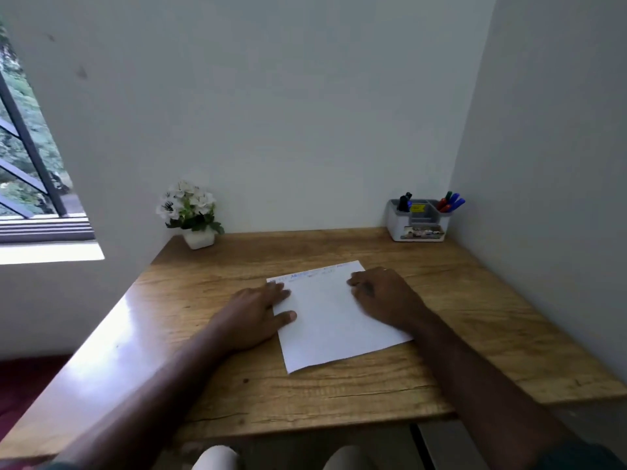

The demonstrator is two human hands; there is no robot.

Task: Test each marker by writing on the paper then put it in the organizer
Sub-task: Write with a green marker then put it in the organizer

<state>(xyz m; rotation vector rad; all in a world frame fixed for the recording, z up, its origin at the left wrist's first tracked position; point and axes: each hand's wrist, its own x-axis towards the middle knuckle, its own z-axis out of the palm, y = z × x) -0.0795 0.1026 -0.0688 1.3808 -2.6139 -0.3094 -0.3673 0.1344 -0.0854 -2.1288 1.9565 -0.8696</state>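
Observation:
A white sheet of paper (330, 320) lies on the wooden desk (339, 395), with faint coloured marks along its far edge. My left hand (254, 313) rests flat on the paper's left edge, fingers straight. On the paper's right side lies my right hand (383, 295), fingers loosely curled and holding nothing. A grey and white organizer (419, 225) stands in the far right corner of the desk. Red, green and blue markers (449, 201) stick up from its right compartment, and black markers (403, 201) from its left one.
A small white pot of white flowers (191, 212) stands at the back left of the desk. Walls close off the back and right sides. A window (30, 164) lies to the left.

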